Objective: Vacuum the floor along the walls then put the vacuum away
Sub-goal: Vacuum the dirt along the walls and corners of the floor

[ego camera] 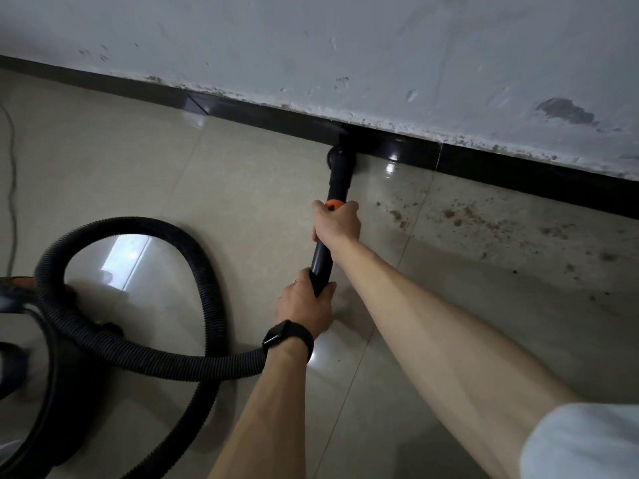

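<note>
- My white sleeve [587, 440] sits nearest, at 5 o'clock in the view, with my bare right forearm running from it toward 11 o'clock.
- The vacuum body [38, 375] stands on the tiled floor [242, 184] at 8 o'clock, dark and partly cut off by the edge.
- Its ribbed black hose [138, 344] loops in a wide ring beside the body and runs toward my left wrist.
- My left wrist wears a black watch [288, 337].
- My left hand [304, 302] is wrapped round the lower end of the black wand [320, 257], fingers and thumb curled tight on it.
- My right hand [337, 223] grips the same wand farther up, toward 12 o'clock from the left, fingers closed just below an orange collar [334, 203].
- The two hands are apart, with a bare stretch of wand between them.
- The nozzle [340, 155] at the wand's far end lies against the black baseboard [518, 167], where floor meets wall.
- Brown specks of dirt [466, 219] are scattered on the tiles at 3 o'clock from the nozzle, near the baseboard.
- A thin cord [12, 167] trails along the floor at 9 o'clock.
- The grey wall [380, 46] above is scuffed, its paint flaking along the bottom.
</note>
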